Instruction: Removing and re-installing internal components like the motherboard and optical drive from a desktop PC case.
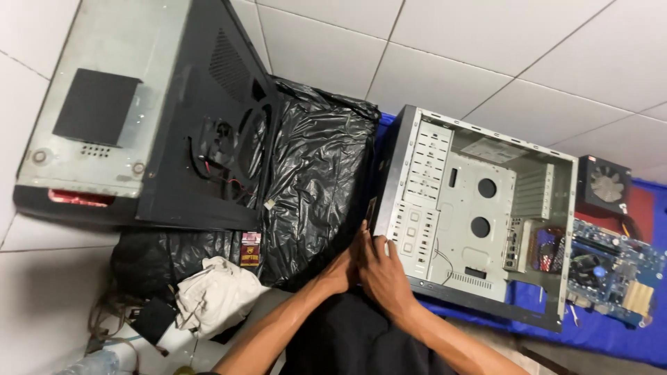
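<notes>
An open grey metal computer case (479, 208) lies on its side on a blue mat (611, 337), its inside empty of boards. My right hand (383, 274) grips the case's near front corner, fingers laid along the black front edge. Pressed against it from the left is my left hand (342, 269), half hidden by the right hand, with its fingertips reaching the same corner. Both forearms come up from the bottom of the view over my dark-clothed lap.
A black plastic bag (316, 173) lies left of the case. Beyond it stands a second grey case (104, 104) with a black side panel (208, 118) leaning on it. A white cloth (215, 292) is near my left arm. A motherboard (611, 271) and a fan unit (604, 184) sit at right.
</notes>
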